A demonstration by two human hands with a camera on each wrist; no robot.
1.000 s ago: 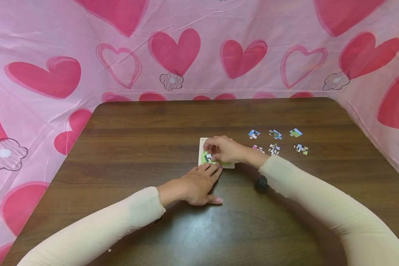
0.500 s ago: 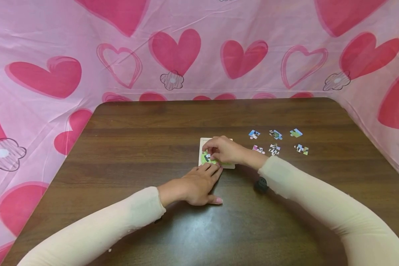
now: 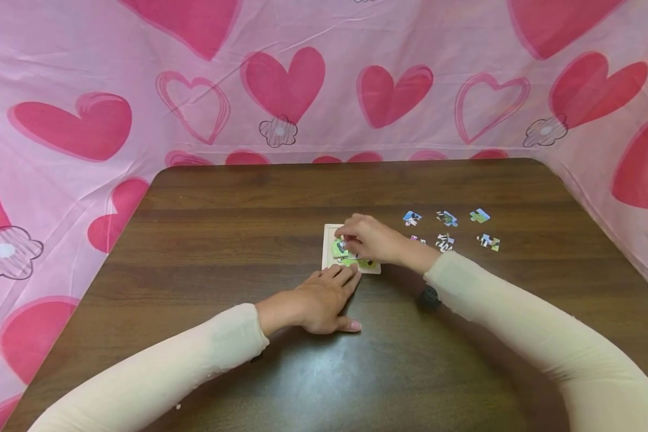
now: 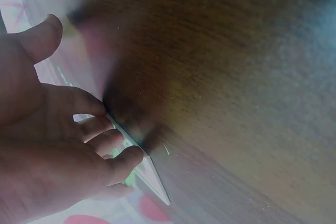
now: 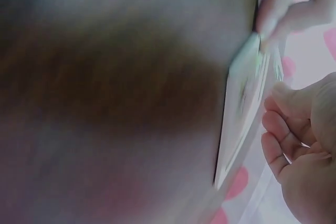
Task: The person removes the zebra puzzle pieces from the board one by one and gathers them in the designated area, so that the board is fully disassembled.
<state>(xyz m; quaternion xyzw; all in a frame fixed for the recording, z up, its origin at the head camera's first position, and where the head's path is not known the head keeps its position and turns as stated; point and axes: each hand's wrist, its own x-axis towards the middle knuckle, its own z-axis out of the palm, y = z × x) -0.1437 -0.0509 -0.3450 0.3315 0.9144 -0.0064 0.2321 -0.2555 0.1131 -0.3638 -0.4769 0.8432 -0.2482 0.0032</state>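
Note:
A small puzzle tray (image 3: 329, 233) with a pale rim lies flat near the middle of the table, with green picture pieces (image 3: 367, 263) along its near side. My right hand (image 3: 375, 239) is over it and pinches a green puzzle piece (image 3: 338, 248) between thumb and fingertips, tilted a little above the tray. In the right wrist view the piece's edge (image 5: 278, 67) shows at the thumb tip. My left hand (image 3: 324, 303) lies with fingers stretched out, their tips resting on the tray's near edge; the left wrist view shows these fingers (image 4: 123, 163) at the rim.
Several loose puzzle pieces (image 3: 446, 218) lie in two rows to the right of the tray, one (image 3: 418, 239) partly covered by the right hand. The brown table (image 3: 237, 198) ends at the back against a pink heart-patterned cloth (image 3: 335, 36).
My right hand has risen slightly and shifted a little right, bringing the green puzzle piece up from the tray's lower left. The left hand stays in place.

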